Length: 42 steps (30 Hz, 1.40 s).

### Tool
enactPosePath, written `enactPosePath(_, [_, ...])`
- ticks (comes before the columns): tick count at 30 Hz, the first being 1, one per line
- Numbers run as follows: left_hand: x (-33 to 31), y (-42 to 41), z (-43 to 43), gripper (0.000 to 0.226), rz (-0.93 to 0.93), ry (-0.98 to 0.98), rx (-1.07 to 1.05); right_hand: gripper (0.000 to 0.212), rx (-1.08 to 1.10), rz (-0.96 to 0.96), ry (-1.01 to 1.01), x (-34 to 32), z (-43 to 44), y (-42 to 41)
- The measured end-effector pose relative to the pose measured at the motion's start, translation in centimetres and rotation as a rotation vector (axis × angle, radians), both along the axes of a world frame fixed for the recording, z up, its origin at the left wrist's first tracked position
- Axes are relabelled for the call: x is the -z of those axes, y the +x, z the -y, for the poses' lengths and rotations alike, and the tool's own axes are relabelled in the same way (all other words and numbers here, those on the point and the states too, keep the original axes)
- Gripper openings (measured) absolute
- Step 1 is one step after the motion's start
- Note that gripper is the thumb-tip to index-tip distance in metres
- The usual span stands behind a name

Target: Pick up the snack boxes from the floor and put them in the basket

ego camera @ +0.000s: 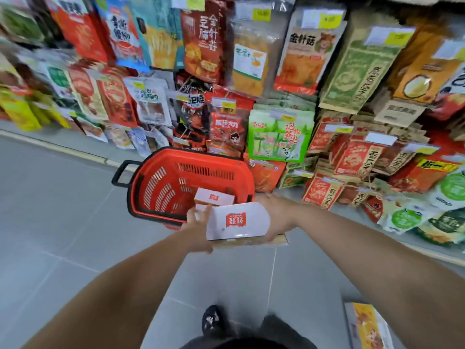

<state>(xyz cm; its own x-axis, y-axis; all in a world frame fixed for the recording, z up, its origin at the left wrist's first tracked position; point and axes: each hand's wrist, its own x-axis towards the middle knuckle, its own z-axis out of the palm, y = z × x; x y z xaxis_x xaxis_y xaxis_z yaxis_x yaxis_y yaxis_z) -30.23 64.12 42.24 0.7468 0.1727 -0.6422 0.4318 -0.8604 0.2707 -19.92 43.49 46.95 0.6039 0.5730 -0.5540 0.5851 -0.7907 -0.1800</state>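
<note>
Floor (50, 235): grey tiles, pale grout lines. Far side: hanging snack bags (280, 136), densely packed, yellow price tags (261, 14) attached. Lighting even.

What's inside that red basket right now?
At least one snack box lies in the red basket. The held box, gripped by the left hand and right hand, covers the basket's near corner, so anything beneath is hidden.

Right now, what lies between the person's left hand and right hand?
Only a white snack box, held at its ends by the left hand and the right hand. The head view shows it.
</note>
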Motion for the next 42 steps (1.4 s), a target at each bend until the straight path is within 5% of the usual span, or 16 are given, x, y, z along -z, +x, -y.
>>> enactPosePath(13, [0.8, 11.1, -12.9, 0.103, 0.085, 0.155, 0.031, 0.095, -0.011, -0.059, -0.003, 5.1, -13.5, 13.6])
enactPosePath(18, [2.7, 16.5, -17.2, 0.118, -0.058, 0.064, -0.294, 0.055, 0.449, -0.115, 0.173, 9.2, -19.2, 20.0])
enactPosePath(21, [4.5, 18.4, -19.9, 0.128, -0.111, 0.011, -0.459, 0.034, 0.829, -0.442, 0.274, 11.0, -22.9, 21.5])
enactPosePath(27, [9.6, 23.0, -23.7, 0.128, -0.258, -0.008, -0.616, 0.070, 1.074, -0.824, 0.228, 18.1, -30.9, 20.6])
enactPosePath(42, [28.9, 29.2, -32.7, 0.140, -0.432, 0.086, -0.164, 0.042, 1.220, -0.869, 0.274, 36.1, -41.4, 22.6])
